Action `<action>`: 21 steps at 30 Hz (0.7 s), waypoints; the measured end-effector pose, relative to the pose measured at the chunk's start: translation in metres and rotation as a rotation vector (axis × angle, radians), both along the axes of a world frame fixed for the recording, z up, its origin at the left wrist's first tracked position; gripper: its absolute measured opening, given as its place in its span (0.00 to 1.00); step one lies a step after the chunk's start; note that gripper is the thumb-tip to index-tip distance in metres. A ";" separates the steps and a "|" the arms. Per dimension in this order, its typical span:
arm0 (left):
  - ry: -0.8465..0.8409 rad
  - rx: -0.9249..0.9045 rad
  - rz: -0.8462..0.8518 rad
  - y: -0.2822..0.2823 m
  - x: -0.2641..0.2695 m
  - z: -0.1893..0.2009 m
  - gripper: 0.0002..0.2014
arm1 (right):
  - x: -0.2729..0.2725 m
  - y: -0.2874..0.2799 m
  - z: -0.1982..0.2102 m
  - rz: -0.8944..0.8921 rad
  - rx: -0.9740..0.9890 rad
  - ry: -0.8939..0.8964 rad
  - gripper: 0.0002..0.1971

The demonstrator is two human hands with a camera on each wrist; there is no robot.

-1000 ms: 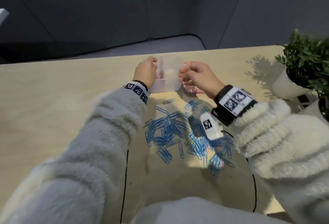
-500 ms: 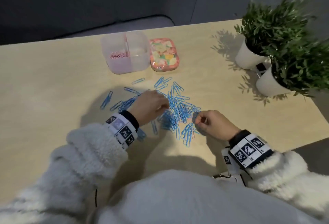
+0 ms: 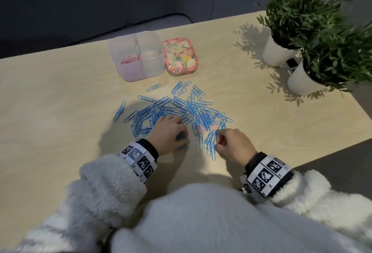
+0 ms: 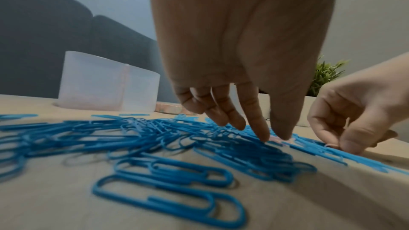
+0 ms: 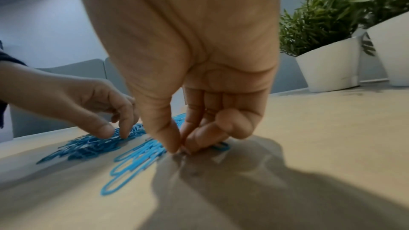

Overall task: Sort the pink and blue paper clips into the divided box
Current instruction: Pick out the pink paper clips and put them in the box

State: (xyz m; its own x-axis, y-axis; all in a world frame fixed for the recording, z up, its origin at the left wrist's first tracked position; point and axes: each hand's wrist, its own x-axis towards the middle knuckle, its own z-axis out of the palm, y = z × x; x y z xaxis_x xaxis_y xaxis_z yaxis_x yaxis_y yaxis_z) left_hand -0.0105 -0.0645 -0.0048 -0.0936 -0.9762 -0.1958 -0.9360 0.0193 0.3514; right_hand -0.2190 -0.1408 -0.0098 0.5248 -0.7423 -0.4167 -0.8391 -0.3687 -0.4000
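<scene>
A clear divided box stands at the back of the table, with pink clips in its left compartment. A loose pile of blue paper clips lies in front of it, with a few pink clips mixed in near its right side. My left hand reaches down into the pile, and its thumb and forefinger tips touch the clips, slightly apart. My right hand pinches a paper clip between thumb and forefinger at the pile's near right edge; its colour is unclear.
A flowered pink tin sits right of the box. Two potted plants in white pots stand at the far right. The table's right edge runs close to my right wrist.
Both hands came back from the divided box to the clip pile. Over the last half second they stayed there, the right hand keeping its pinch at the pile's edge.
</scene>
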 end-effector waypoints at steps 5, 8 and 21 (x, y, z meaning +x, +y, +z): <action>-0.016 -0.038 -0.015 -0.024 -0.020 0.008 0.10 | -0.006 -0.019 0.010 -0.197 0.047 -0.291 0.12; -0.109 0.011 0.076 -0.037 -0.032 0.004 0.13 | -0.006 -0.035 0.011 -0.437 0.194 -0.542 0.14; 0.369 0.001 0.316 -0.028 -0.015 -0.002 0.06 | 0.013 -0.055 0.007 0.339 -0.196 -0.040 0.10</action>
State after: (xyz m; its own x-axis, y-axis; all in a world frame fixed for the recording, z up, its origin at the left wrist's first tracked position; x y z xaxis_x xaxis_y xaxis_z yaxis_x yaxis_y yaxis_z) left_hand -0.0253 -0.0922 -0.0069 0.1444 -0.9677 -0.2067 -0.7088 -0.2469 0.6608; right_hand -0.2058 -0.1955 -0.0032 0.7669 -0.5874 -0.2585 -0.6417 -0.6951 -0.3241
